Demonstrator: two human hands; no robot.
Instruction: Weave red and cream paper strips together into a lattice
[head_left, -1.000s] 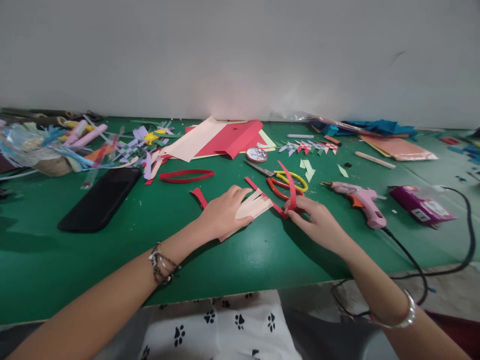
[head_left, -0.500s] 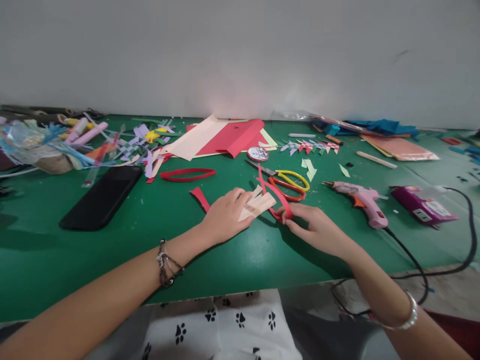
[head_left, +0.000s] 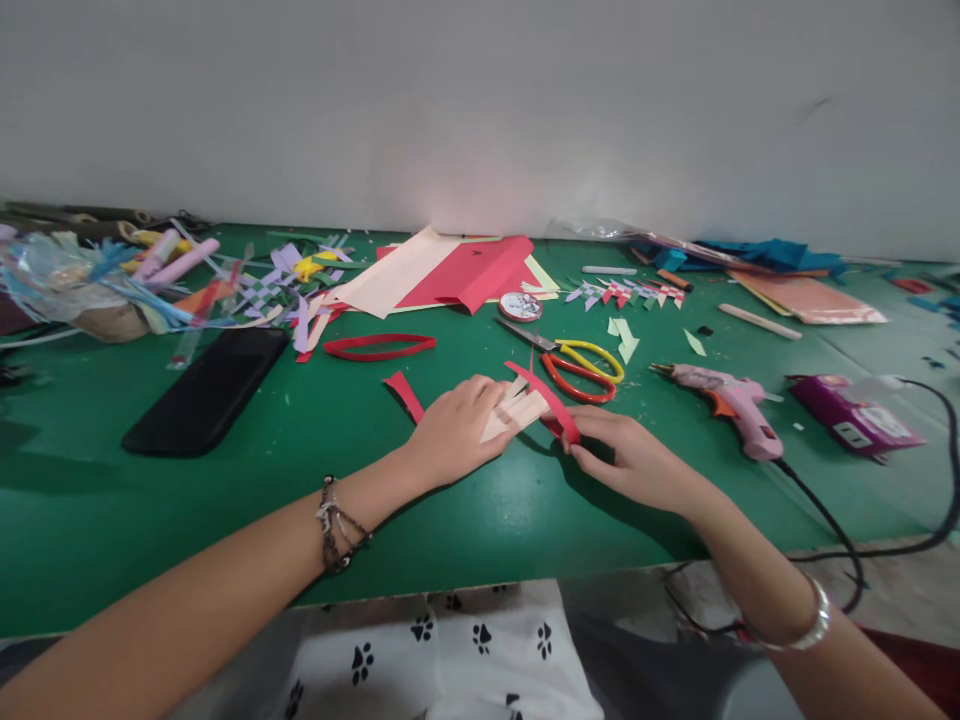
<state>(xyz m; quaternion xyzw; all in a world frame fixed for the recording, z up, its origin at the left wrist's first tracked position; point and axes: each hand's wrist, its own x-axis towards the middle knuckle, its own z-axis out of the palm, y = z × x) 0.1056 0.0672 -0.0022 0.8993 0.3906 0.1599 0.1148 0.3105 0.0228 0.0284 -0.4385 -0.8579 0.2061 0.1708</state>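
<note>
My left hand [head_left: 456, 430] lies flat, fingers together, pressing cream paper strips [head_left: 517, 410] onto the green table [head_left: 225, 500]. My right hand [head_left: 634, 455] pinches the end of a red paper strip [head_left: 551, 400] that is folded down across the cream strips. Another short red strip [head_left: 405, 393] sticks out from under my left hand on its far left side.
Scissors with yellow and orange handles [head_left: 577, 365] lie just behind the strips. A pink glue gun [head_left: 724, 395] with a black cable is to the right. A black phone [head_left: 206, 390], a red paper loop [head_left: 379, 347] and coloured sheets [head_left: 450, 270] lie left and behind.
The red strip stood curled upright in my right hand; it has been bent over leftward and now lies flat across the cream strips. My left hand has barely moved.
</note>
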